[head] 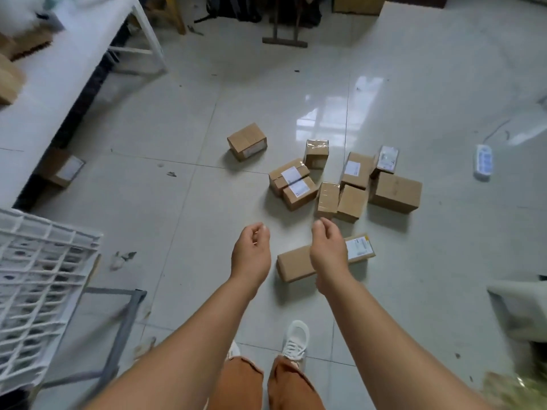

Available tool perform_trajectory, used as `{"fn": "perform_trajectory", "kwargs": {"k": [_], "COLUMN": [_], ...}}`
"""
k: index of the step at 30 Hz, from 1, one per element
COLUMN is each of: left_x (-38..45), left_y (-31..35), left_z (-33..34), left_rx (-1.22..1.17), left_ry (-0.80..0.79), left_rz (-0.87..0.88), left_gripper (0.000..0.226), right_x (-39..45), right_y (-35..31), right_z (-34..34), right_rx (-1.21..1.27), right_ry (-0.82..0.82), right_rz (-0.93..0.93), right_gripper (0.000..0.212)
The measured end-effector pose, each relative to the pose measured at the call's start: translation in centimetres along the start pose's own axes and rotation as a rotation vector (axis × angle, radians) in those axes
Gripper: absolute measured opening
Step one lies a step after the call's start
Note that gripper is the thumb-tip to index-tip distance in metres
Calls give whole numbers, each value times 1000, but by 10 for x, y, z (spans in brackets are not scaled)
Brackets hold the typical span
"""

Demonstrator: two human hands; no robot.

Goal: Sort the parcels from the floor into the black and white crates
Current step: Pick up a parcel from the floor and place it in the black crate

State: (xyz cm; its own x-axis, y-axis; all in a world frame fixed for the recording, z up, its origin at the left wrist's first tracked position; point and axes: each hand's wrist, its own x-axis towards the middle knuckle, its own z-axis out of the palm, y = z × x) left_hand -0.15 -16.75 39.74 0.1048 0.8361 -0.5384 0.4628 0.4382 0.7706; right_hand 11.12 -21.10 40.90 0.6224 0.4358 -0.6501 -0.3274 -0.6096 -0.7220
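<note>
The pale tiled floor (pixel 165 202) fills most of the view, glossy, with window light reflected on it. Along the left edge runs a white worktop (pixel 59 75) carrying blurred brown cartons, and 1 labelled carton (pixel 63 170) sits on the floor under its edge. At the lower left stands the white crate (pixel 44 279), its lattice wall tilted toward the camera; its contents are too blurred to tell.

The parcels lie on the floor ahead of the person. The biggest plain box (pixel 396 192) sits at the right of a cluster of 8 parcels (pixel 340 179), several touching, some with white labels. 1 box (pixel 247 142) lies apart, up and to the left. A long parcel (pixel 296 263) with a label on its right end lies nearest, partly hidden by the right wrist.

Both bare forearms reach forward above the floor. The left hand (pixel 251 250) is empty, its grip loosely curled with fingers apart from the thumb. The right hand (pixel 327 244) hangs over the long parcel, fingers curled and nearly meeting the thumb, holding nothing.

A white power strip (pixel 484 162) lies far right. 1 white shoe (pixel 294 340) shows below.
</note>
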Motion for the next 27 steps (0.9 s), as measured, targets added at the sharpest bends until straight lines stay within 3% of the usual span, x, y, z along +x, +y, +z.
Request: {"fn": "perform_trajectory", "kwargs": {"k": [10, 14, 18, 22, 27], "left_x": [110, 155, 193, 234, 273], "left_y": [-104, -161, -214, -268, -319], "left_z": [84, 112, 140, 167, 194], "left_rx": [43, 89, 149, 149, 157], "left_ry": [-43, -58, -119, -160, -225], "left_rz": [-238, -325, -384, -447, -510], "left_gripper": [40, 32, 47, 53, 58], "right_x": [142, 204, 263, 317, 370], "right_y": [97, 153, 215, 261, 301], "right_z": [4, 10, 21, 37, 55], "right_rx": [-30, -76, -138, -215, -300], "right_ry": [53, 62, 52, 12, -25], "right_rz": [149, 169, 187, 215, 206], "right_gripper": [37, 34, 24, 47, 54]}}
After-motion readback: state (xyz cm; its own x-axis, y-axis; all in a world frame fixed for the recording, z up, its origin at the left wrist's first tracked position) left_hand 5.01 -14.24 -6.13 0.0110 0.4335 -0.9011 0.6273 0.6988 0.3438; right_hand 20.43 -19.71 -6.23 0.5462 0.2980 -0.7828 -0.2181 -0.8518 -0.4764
